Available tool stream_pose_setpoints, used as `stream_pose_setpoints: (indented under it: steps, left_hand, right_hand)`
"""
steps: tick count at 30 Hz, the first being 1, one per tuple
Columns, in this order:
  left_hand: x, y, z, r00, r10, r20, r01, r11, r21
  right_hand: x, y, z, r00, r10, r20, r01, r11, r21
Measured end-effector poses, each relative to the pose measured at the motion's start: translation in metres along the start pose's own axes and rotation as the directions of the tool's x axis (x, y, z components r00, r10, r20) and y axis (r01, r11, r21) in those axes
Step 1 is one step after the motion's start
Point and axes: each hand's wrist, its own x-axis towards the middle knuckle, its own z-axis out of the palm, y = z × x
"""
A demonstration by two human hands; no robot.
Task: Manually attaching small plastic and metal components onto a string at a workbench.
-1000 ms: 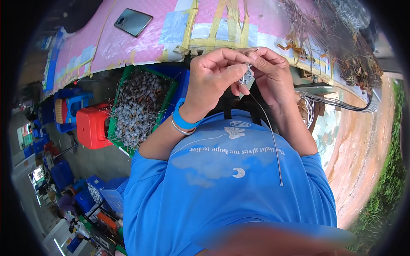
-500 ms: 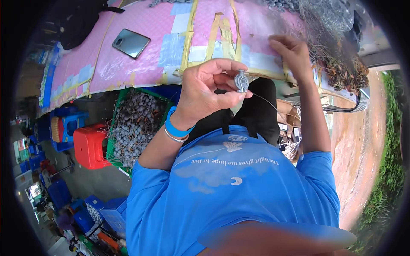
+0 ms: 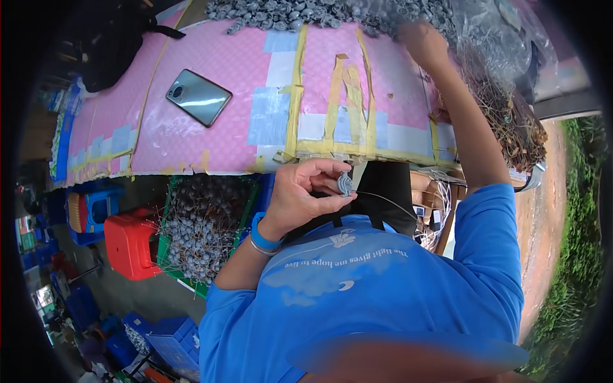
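My left hand [image 3: 297,198] is closed, pinching a small grey ridged flower-like piece [image 3: 345,184] between thumb and fingers just off the table's near edge. From that piece a thin wire stem [image 3: 388,200] trails away to the right. My right arm is stretched across the table, and my right hand [image 3: 425,46] is at the far right beside a heap of loose grey pieces [image 3: 325,14]. Its fingertips are blurred and lost against the heap, so what they touch cannot be made out.
A pink table cover [image 3: 249,51] patched with tape carries a phone [image 3: 199,97], a clear plastic bag [image 3: 495,38] and a bundle of brown stems [image 3: 511,121]. Below its left part stand a green crate [image 3: 200,289] of grey stemmed pieces, a red stool [image 3: 131,247] and a blue stool [image 3: 105,207].
My right hand has reached farther away to the heap at the far edge. My left hand still pinches the grey piece, now turned more edge-on. The view has tilted, showing more of the heap.
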Motion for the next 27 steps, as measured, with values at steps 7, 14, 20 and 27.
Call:
stream_pose_setpoints:
  steps: [7, 14, 20, 27]
  left_hand:
    - [0.003, 0.006, -0.005, 0.999, 0.015, -0.040, -0.018, 0.997, -0.075]
    - [-0.001, 0.011, 0.005, 0.957, 0.187, -0.221, -0.180, 0.982, 0.048]
    - [-0.010, 0.015, 0.008, 0.893, 0.347, -0.286, -0.291, 0.931, 0.221]
    - [-0.015, 0.023, 0.019, 0.866, 0.420, -0.271, -0.332, 0.889, 0.314]
  right_hand:
    - [-0.023, -0.026, -0.019, 0.978, -0.190, 0.081, 0.185, 0.981, 0.059]
    - [-0.020, -0.043, -0.022, 0.942, -0.323, 0.094, 0.316, 0.945, 0.080]
    - [-0.085, -0.111, -0.071, 0.982, -0.170, 0.087, 0.089, 0.812, 0.576]
    - [-0.205, -0.173, -0.145, 0.982, -0.062, 0.180, -0.162, 0.222, 0.961]
